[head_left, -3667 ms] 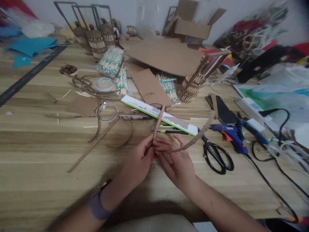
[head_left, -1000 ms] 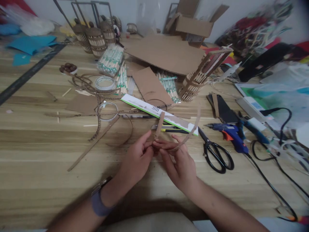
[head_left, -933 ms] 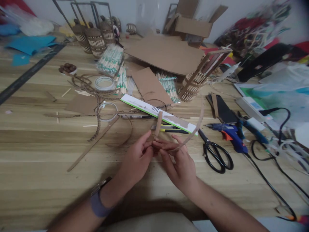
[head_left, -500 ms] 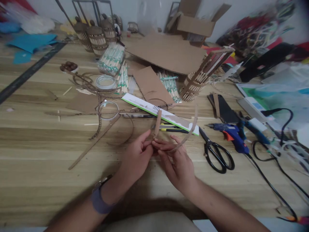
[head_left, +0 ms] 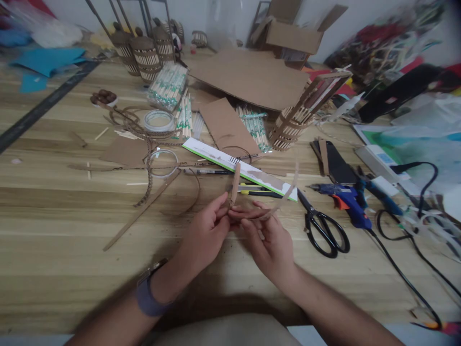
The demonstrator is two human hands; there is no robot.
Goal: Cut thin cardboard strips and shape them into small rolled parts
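Observation:
Close together above the front of the wooden table, both hands work on a thin brown cardboard strip [head_left: 292,185]. My left hand [head_left: 210,225] is closed, thumb and fingers pinching the strip's folded part, from which a short flat piece [head_left: 236,183] stands up. My right hand [head_left: 271,242] is closed too, its fingers along the strip, whose free end curves up to the right. The exact pinch points are partly hidden by the fingers. Just beyond lie a white card strip with a green edge [head_left: 259,177] and a yellow-and-black cutter [head_left: 248,190].
Black-handled scissors [head_left: 326,233] and a blue glue gun [head_left: 347,199] with its cable lie to the right. Curled cardboard strips [head_left: 148,178] and tape rolls [head_left: 158,121] are at left. Behind stand a stick-and-cardboard model [head_left: 290,125], packed sticks [head_left: 168,86] and cardboard sheets [head_left: 248,77].
My right hand has shifted slightly right, its index finger and thumb moving along the strip. The strip's curved free end has swung a little to the right. My left hand has barely moved.

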